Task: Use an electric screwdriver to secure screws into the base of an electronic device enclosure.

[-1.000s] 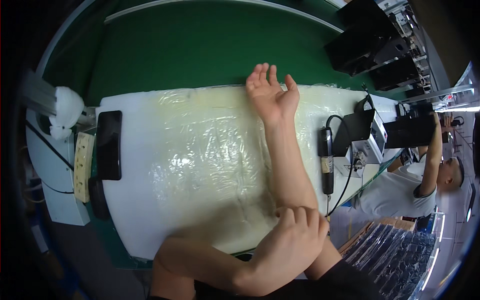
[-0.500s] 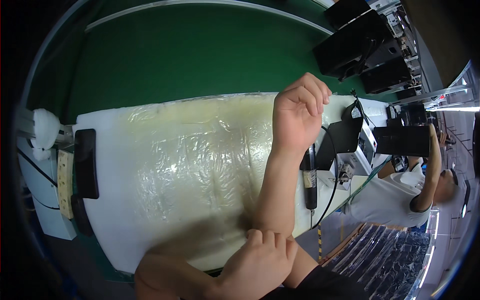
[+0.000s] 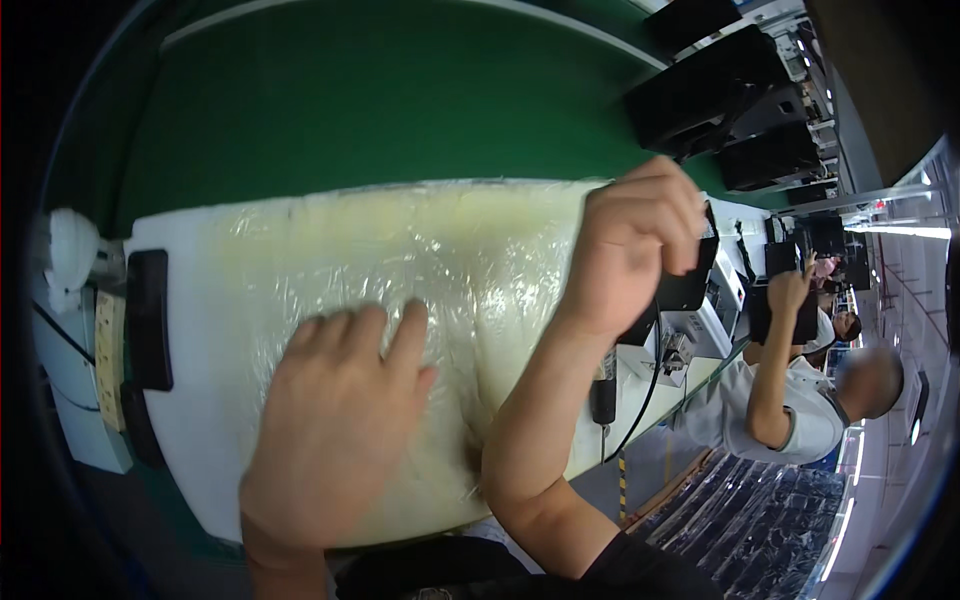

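My left hand [image 3: 335,430] hovers over the foam-padded table [image 3: 240,250] wrapped in clear plastic film, fingers apart and holding nothing. It is slightly blurred. My right hand [image 3: 640,250] is raised over the right part of the table, its fingers curled toward the palm with no object visible in them. Just below the right hand, partly hidden by the forearm, lies a black electric screwdriver [image 3: 604,398] with its bit pointing toward me. A black cable runs next to it.
At the left edge are a black flat slab [image 3: 150,320] and a cream power strip [image 3: 110,355]. On the right stand a white-and-black boxy device [image 3: 705,325] and a small metal fixture [image 3: 676,352]. A co-worker [image 3: 745,400] in light clothing is beyond, one arm raised. Large black boxes [image 3: 705,90] stand behind.
My left hand has let go of the right forearm and moved left over the table, fingers spreading. My right hand has shifted right and curled further. The co-worker's arm has moved.
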Available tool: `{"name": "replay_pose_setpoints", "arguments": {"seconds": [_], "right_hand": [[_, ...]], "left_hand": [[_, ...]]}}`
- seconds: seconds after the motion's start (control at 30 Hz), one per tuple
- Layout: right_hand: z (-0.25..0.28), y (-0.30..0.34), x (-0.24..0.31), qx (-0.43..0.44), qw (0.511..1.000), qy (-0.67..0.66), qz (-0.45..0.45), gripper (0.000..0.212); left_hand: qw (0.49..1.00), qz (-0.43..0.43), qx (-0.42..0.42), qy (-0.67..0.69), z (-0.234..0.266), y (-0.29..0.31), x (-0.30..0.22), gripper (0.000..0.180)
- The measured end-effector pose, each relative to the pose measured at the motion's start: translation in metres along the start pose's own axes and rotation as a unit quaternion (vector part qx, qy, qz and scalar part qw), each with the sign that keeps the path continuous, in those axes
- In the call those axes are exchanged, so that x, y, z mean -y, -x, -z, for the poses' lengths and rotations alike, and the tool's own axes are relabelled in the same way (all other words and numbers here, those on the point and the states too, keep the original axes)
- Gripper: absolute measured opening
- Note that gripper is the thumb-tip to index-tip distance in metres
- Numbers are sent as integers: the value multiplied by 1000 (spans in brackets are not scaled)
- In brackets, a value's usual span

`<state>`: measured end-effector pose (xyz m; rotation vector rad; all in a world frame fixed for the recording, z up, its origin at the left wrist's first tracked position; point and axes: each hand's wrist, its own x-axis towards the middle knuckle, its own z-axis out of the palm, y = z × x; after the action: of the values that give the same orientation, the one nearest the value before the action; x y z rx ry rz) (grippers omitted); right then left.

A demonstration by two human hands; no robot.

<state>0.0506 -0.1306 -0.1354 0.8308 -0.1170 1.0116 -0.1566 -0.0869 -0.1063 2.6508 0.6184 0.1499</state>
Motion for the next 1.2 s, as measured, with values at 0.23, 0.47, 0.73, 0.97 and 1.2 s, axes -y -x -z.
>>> {"name": "replay_pose_setpoints", "arguments": {"seconds": [0.23, 0.47, 0.73, 0.97, 1.2], "right_hand": [[-89, 32, -36, 174, 979, 21, -100, 48], [-94, 48, -50, 284, 941, -34, -181, 70], [-97, 67, -56, 305, 913, -47, -267, 58], [-97, 75, -60, 339, 886, -29, -316, 49], [-92, 82, -62, 371, 861, -25, -346, 40]], "left_hand": [[998, 41, -3, -42, -6, -1, 23, 43], [997, 39, -66, -14, -21, 1, 13, 43], [998, 20, -59, -21, -24, 1, 17, 37], [998, 11, -54, -16, -28, -4, 18, 39], [998, 22, -52, -9, -25, 0, 16, 43]]}}
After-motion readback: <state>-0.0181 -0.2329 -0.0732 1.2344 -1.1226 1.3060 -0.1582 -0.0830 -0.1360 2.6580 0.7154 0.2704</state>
